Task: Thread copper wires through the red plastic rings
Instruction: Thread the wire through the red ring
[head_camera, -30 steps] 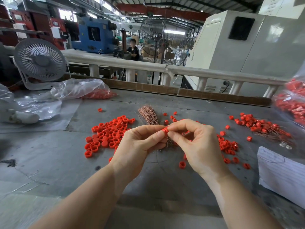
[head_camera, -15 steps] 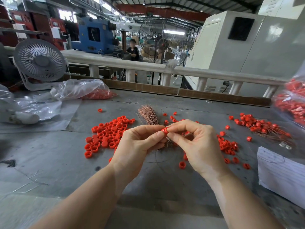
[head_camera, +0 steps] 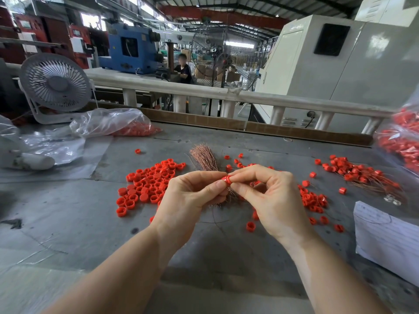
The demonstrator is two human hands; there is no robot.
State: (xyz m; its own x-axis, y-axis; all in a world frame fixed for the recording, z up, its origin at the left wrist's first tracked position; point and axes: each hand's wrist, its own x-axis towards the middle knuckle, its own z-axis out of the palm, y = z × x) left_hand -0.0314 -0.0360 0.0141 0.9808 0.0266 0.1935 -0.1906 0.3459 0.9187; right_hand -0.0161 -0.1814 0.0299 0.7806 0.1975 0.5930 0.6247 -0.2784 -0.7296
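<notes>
A single red plastic ring is pinched between the fingertips of my left hand and my right hand, held above the grey table. A bundle of thin copper wires lies on the table just behind my hands, its near end hidden by them. One loose wire curves on the table below my hands. A heap of loose red rings lies to the left. Red rings with wires through them lie at the right.
A small grey fan stands at the back left beside clear plastic bags, one holding red rings. Another bag of red rings is at the far right. White paper lies near right. Scattered rings lie right of my hands.
Both hands have stayed almost still on the ring; the fingertips have shifted only slightly.
</notes>
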